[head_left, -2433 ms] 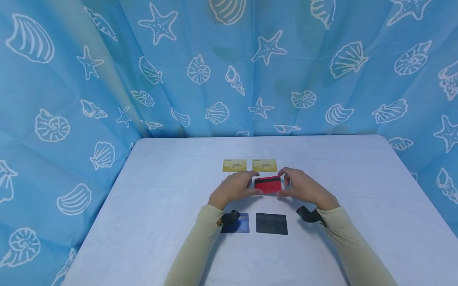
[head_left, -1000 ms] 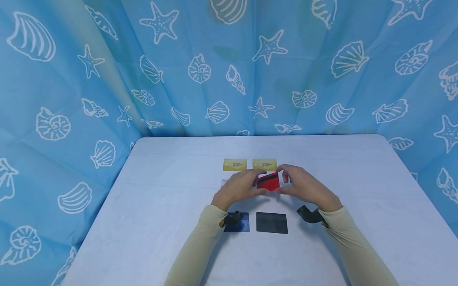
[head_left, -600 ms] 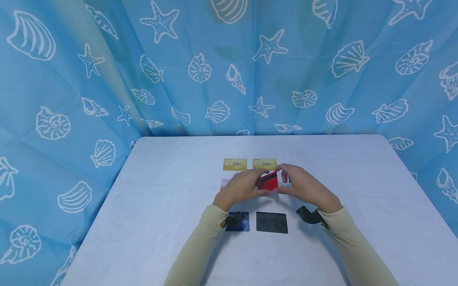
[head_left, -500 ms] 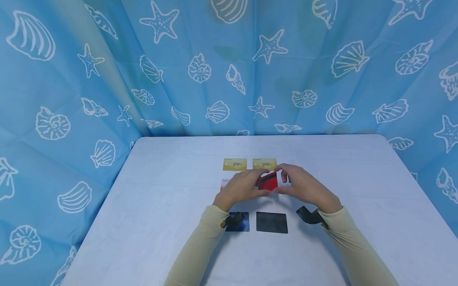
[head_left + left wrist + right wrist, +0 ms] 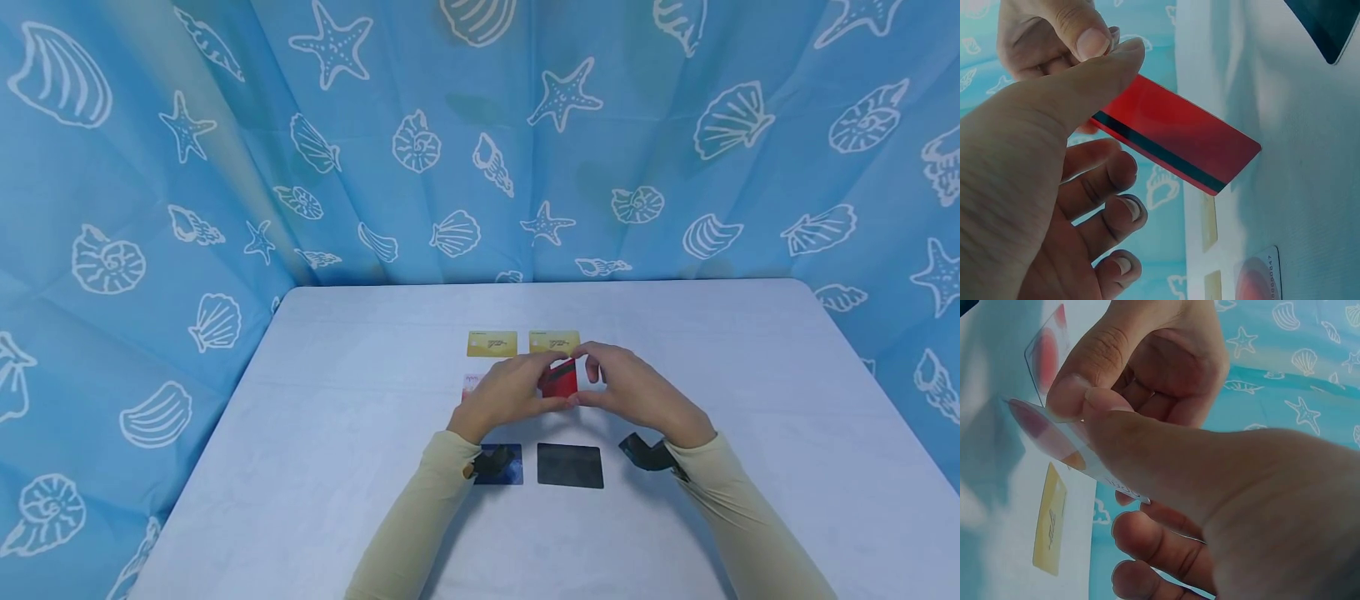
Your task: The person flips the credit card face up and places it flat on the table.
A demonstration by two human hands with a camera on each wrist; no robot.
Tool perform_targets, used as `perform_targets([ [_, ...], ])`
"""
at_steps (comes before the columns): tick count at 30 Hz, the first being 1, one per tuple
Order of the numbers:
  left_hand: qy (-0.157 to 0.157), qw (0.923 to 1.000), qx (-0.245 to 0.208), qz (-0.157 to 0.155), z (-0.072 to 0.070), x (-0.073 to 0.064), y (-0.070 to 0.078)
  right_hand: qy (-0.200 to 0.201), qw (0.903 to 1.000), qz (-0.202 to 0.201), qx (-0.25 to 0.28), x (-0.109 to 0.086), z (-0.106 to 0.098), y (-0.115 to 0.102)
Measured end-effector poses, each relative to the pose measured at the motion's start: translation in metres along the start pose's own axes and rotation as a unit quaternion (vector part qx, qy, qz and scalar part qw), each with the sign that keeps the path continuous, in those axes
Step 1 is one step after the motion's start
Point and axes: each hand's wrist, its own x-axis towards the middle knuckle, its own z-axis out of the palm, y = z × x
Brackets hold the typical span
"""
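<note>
A red bank card point(image 5: 559, 380) with a black magnetic stripe is held above the table between both hands. My left hand point(image 5: 510, 388) pinches its left side, thumb below and a finger above. At its right side, my right hand point(image 5: 628, 385) pinches it with thumb and index finger. In the left wrist view the card point(image 5: 1179, 137) hangs tilted, and both thumbs meet at one end. The right wrist view shows the card's other face point(image 5: 1060, 440), pale with coloured round shapes, partly covered by the thumbs.
Two yellow cards point(image 5: 492, 344) lie in the back row on the white table point(image 5: 337, 433). A pale pink card point(image 5: 471, 384) is partly behind the left hand. Nearer lie a blue card point(image 5: 510, 472), partly covered by the wrist camera, and a black card point(image 5: 570, 466).
Both hands have come closer together, the left moving right. The red card has tilted, and less of it shows between the hands. The cards on the table have stayed put.
</note>
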Motion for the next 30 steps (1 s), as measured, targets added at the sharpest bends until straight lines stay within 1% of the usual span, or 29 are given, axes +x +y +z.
perform_targets([
  [8, 0.004, 0.9999, -0.002, 0.01, 0.0002, -0.0001, -0.0002, 0.002, 1.0, 0.0, 0.003, -0.0005, 0.0008, -0.001],
  [18, 0.002, 1.0, -0.001, 0.007, -0.0005, 0.0003, 0.0003, 0.003, 1.0, -0.002, 0.001, -0.0009, -0.0001, -0.0022],
  [30, 0.004, 0.9999, -0.005, 0.008, -0.0012, -0.0006, -0.0015, -0.016, 0.9998, 0.001, 0.007, -0.0003, -0.0004, 0.0015],
])
